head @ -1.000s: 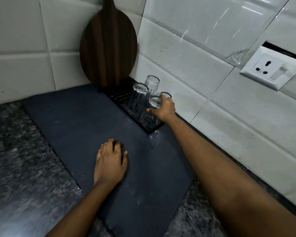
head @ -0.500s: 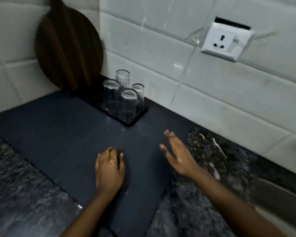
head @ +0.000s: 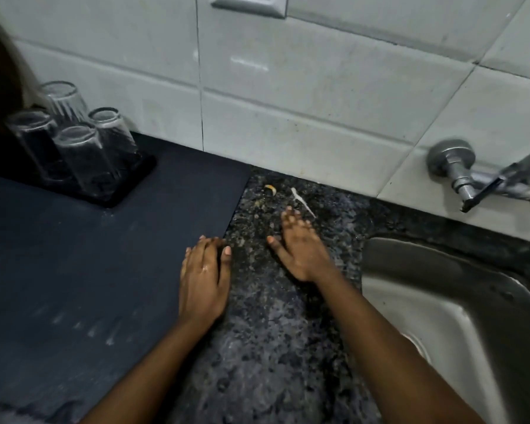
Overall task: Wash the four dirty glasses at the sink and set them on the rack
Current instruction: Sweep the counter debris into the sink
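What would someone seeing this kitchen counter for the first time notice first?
Probably the two bare hands at the centre: the left hand resting on the edge of the dark mat, the right hand open over the speckled counter. Next, four upturned glasses clustered on the black rack at far left.

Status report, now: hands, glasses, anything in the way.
Left hand flat on the mat, right hand open, both empty. Four glasses upside down on the rack. Nothing obstructing.

bare forearms, wet left hand [head: 203,281]
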